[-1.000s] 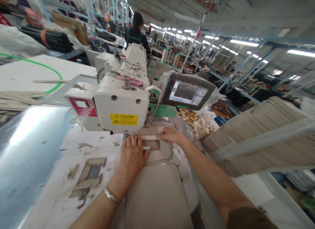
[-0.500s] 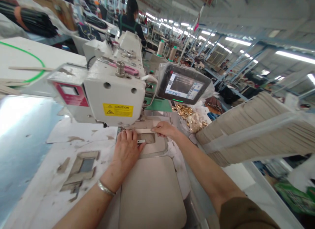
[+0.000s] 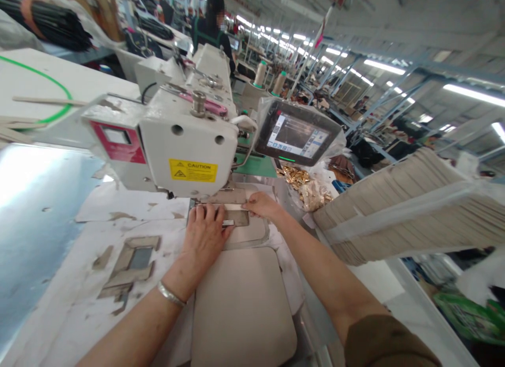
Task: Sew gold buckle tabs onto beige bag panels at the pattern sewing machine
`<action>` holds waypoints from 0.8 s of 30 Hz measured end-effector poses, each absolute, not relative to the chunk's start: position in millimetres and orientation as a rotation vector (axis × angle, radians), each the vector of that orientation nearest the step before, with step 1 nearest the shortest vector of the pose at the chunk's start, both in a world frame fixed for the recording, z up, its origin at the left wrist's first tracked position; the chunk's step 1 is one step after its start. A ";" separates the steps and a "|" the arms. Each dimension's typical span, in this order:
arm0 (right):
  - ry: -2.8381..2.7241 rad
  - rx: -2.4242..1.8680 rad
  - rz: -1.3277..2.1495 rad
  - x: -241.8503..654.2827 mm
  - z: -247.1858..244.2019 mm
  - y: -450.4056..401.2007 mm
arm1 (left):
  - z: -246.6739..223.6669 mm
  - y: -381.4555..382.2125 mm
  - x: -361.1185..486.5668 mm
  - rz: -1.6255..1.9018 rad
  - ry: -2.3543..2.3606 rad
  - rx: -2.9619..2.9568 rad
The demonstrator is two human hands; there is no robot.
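My left hand [image 3: 203,235] lies curled over a narrow beige strip [image 3: 224,206] on a flat sewing template [image 3: 252,231], just below the head of a white industrial sewing machine [image 3: 189,151]. My right hand [image 3: 262,205] comes in from the right, its fingertips on the strip's right end. A small metal tab [image 3: 228,223] shows beside my left fingers. The machine head hides the needle area. A silver bangle [image 3: 170,294] circles my left wrist. A rounded beige pad [image 3: 242,304] lies below both hands.
A large bundle of beige strips [image 3: 406,209] bound with a band sits close to my right arm. Beyond my right hand are a touchscreen panel [image 3: 298,131] and a bag of gold metal parts [image 3: 305,183]. A worn white table cover [image 3: 130,220] spreads left. A person [image 3: 211,25] stands further along the row.
The whole scene has shifted up and to the left in the view. Both hands stay on the strip, with little movement relative to it.
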State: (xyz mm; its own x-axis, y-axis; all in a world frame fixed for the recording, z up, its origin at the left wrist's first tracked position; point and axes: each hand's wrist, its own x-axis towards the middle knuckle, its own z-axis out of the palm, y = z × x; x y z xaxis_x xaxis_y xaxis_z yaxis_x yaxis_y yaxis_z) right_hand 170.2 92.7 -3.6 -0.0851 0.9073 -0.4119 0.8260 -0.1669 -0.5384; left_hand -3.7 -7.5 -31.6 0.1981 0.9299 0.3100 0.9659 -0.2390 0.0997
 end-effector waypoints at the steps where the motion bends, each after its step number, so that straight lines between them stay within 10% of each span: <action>1: -2.009 -2.056 1.029 169.4 -1.3 91.7 | -31.2 -7.5 -3.8 -0.462 -1.860 -2.343; 6: -2.218 -1.945 0.731 169.0 13.1 87.5 | -29.0 -7.9 -5.1 -0.451 -1.857 -2.362; 15: -1.177 -1.641 1.716 176.7 12.1 83.7 | -27.3 -9.1 -6.4 -0.462 -1.851 -2.375; 24: -1.095 -1.678 1.666 181.6 -6.3 87.6 | -27.4 -8.4 -6.2 -0.459 -1.864 -2.378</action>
